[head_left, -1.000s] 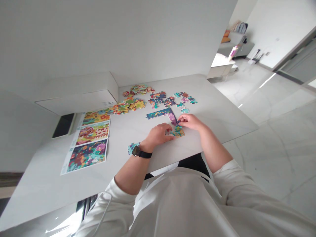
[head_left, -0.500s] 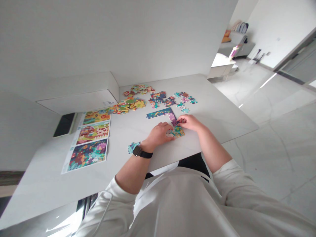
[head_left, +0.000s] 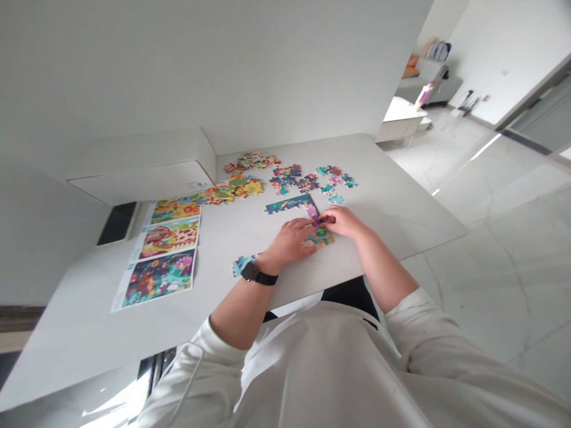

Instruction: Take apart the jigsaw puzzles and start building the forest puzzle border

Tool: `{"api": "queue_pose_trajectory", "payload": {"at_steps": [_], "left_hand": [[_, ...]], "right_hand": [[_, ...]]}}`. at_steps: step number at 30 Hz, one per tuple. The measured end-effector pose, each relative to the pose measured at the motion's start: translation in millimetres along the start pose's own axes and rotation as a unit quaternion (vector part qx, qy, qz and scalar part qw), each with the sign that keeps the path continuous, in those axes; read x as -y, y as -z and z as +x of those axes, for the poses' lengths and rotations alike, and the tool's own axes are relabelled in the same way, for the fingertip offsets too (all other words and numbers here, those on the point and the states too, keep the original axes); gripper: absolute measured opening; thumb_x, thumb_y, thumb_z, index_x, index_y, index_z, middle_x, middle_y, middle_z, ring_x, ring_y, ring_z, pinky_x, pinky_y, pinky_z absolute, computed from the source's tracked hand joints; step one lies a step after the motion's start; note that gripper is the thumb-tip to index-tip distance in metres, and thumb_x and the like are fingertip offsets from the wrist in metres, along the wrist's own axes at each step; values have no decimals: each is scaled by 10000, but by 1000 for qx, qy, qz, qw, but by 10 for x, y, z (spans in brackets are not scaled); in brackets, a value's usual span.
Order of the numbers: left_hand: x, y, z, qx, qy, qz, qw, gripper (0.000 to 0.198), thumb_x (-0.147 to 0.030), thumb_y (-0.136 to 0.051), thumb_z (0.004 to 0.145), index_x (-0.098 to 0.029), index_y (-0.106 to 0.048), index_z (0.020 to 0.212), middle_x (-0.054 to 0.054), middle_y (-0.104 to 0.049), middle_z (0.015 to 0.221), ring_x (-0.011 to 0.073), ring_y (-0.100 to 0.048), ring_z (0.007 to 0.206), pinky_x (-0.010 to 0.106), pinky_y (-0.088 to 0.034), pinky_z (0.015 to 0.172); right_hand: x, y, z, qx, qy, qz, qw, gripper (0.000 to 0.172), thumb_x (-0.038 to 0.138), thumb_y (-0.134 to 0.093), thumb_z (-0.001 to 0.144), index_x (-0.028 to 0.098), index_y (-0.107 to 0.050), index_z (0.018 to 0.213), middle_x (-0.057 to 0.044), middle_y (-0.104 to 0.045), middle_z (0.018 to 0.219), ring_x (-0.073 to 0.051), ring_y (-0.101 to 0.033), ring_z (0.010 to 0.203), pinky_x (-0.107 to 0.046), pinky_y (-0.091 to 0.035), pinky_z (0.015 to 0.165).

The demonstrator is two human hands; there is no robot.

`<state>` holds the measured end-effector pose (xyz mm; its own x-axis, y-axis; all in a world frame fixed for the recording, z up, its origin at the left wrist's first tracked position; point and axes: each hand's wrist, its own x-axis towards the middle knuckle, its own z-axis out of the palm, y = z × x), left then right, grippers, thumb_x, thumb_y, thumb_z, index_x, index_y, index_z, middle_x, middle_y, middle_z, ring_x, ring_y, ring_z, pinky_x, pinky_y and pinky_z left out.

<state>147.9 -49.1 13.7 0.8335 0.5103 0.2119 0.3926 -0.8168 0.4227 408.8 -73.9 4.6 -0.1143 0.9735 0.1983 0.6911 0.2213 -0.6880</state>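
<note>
Joined puzzle pieces [head_left: 286,204] form a dark blue strip that turns down along a purple side to a green and yellow corner section [head_left: 325,236]. My left hand [head_left: 292,241], a black watch on its wrist, lies spread with its fingertips on the left part of that corner section and the purple side. At the right edge of the purple side, my right hand [head_left: 341,221] pinches a small dark puzzle piece [head_left: 320,220]. A teal joined strip [head_left: 242,266] is partly hidden behind the left wrist.
Loose pieces [head_left: 288,178] and a teal and purple group [head_left: 334,180] lie farther back. Yellow pieces [head_left: 238,188] sit by a white box [head_left: 147,178]. A picture sheet [head_left: 163,276] and a phone [head_left: 118,223] are at the left on the white table [head_left: 214,321].
My left hand's fingers have shifted slightly right and up, onto the purple side. My right hand has moved slightly left with its fingers still pinched.
</note>
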Motion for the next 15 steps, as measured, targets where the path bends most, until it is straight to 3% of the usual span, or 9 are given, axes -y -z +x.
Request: {"api": "queue_pose_trajectory", "payload": {"at_steps": [7, 15], "left_hand": [[-15, -21, 7, 22, -15, 10, 1000, 560, -387, -739, 916, -294, -686, 1465, 96, -603, 1599, 341, -513, 1520, 539, -368, 1309], [-37, -7, -7, 15, -33, 17, 999, 525, -407, -722, 922, -283, -710, 1432, 95, -640, 1554, 326, -588, 1444, 517, -429, 1270]], "right_hand": [[-23, -7, -7, 12, 2, -24, 1000, 202, 173, -817, 798, 248, -849, 982, -23, -719, 903, -151, -578, 687, -300, -466, 724], [-59, 6, -10, 23, 31, -42, 998, 140, 166, -828, 817, 219, -844, 946, -18, -697, 893, -130, -576, 681, -271, -472, 719]]}}
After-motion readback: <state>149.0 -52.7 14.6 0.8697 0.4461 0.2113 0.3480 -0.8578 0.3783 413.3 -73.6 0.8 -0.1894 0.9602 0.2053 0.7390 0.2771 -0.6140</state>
